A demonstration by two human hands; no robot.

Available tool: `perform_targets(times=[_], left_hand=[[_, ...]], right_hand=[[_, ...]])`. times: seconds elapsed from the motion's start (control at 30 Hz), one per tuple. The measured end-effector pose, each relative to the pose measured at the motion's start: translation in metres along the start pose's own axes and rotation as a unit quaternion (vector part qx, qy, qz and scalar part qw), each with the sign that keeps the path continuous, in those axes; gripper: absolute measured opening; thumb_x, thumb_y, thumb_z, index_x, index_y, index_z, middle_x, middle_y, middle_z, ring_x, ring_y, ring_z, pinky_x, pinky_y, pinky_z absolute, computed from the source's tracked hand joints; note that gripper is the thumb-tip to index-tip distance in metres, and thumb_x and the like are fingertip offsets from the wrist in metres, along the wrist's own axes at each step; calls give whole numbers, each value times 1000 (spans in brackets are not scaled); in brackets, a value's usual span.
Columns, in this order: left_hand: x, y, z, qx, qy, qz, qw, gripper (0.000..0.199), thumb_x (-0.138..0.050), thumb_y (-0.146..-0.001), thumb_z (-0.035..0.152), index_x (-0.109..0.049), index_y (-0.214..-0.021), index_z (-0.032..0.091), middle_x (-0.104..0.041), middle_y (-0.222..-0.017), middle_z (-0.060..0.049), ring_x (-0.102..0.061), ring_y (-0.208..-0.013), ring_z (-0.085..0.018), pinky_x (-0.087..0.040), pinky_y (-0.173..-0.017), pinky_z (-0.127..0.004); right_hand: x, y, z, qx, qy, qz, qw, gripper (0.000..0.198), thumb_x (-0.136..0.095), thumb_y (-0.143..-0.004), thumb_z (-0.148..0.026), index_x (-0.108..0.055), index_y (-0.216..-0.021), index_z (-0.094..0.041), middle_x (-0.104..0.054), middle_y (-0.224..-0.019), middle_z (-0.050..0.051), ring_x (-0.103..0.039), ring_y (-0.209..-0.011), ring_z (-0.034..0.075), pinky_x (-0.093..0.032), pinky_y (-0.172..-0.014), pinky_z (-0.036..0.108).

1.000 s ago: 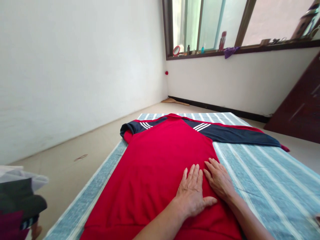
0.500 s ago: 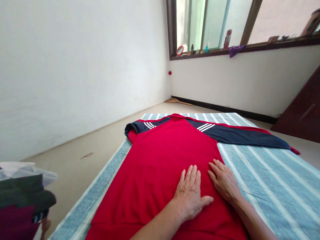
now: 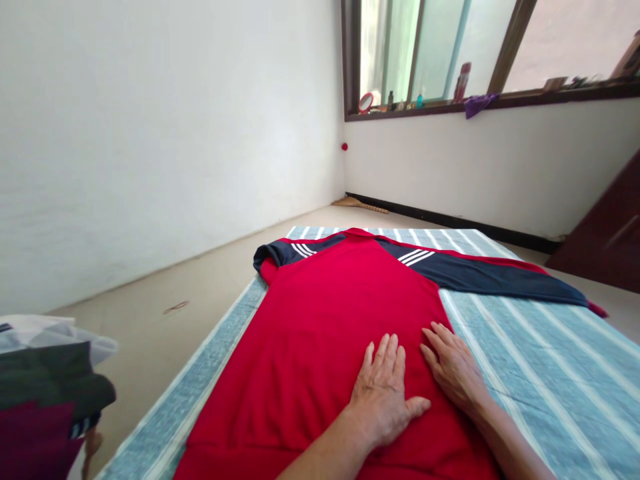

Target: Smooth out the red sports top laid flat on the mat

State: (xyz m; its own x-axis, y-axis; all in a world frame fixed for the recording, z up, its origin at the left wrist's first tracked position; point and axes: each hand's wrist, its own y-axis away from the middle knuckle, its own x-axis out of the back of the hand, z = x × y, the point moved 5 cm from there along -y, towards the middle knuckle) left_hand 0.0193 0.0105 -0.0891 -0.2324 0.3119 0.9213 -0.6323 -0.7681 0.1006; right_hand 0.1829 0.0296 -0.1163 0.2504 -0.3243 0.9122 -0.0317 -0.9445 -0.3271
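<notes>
A red jacket (image 3: 320, 333) with navy sleeves and white shoulder stripes is spread flat, its collar at the far end. My left hand (image 3: 383, 393) lies palm down on the red body, fingers stretched forward and thumb out to the right. Beside it, my right hand (image 3: 455, 367) rests on the jacket's right side edge with its fingers apart. The right sleeve (image 3: 500, 275) reaches out straight to the right. At the left, the other sleeve (image 3: 274, 257) is bent back over itself. The hem's lower edge runs out of view.
Under the jacket is a blue-and-white striped cloth (image 3: 540, 353) over a flat surface. A pile of folded clothes (image 3: 50, 387) stands at the lower left. A broom (image 3: 357, 203) lies on the floor in the far corner. Small items and a purple cloth (image 3: 479, 105) sit on the windowsill.
The view has shifted slightly, so the scene sits a little further right. Both hands keep the same place on the jacket, and the jacket's shape is unchanged.
</notes>
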Motion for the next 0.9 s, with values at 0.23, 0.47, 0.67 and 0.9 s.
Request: perform_targets(times=[0.23, 0.47, 0.67, 0.9], left_hand=[[0, 0, 0, 0, 5, 5, 1000, 89, -23, -87, 74, -18, -150, 12, -7, -157, -12, 0, -146, -24, -5, -119, -50], [-1, 1, -1, 2, 7, 9, 1000, 89, -23, -87, 74, -18, -150, 12, -6, -157, -12, 0, -146, -23, -5, -118, -49], [0, 0, -1, 4, 8, 6, 1000, 89, -23, -87, 74, -19, -150, 12, -7, -157, -12, 0, -146, -23, -5, -119, -49], [-1, 0, -1, 6, 0, 3, 1000, 89, -23, -87, 74, -19, -150, 12, -7, -157, -12, -1, -146, -24, -6, -119, -49]], right_hand=[[0, -1, 1, 3, 1, 1, 1000, 45, -36, -92, -35, -61, -124, -14, -54, -135, 15, -47, -128, 28, -36, -107, 46], [-1, 0, 0, -3, -10, 5, 1000, 45, -38, -92, -35, -61, -123, -14, -54, -135, 16, -46, -129, 28, -36, -107, 46], [-1, 0, 0, -1, 0, 0, 1000, 46, -37, -92, -36, -60, -125, -14, -53, -136, 16, -46, -129, 28, -36, -107, 46], [-1, 1, 0, -8, 6, 1, 1000, 45, -37, -92, -36, -61, -124, -17, -53, -136, 14, -45, -130, 26, -36, -107, 44]])
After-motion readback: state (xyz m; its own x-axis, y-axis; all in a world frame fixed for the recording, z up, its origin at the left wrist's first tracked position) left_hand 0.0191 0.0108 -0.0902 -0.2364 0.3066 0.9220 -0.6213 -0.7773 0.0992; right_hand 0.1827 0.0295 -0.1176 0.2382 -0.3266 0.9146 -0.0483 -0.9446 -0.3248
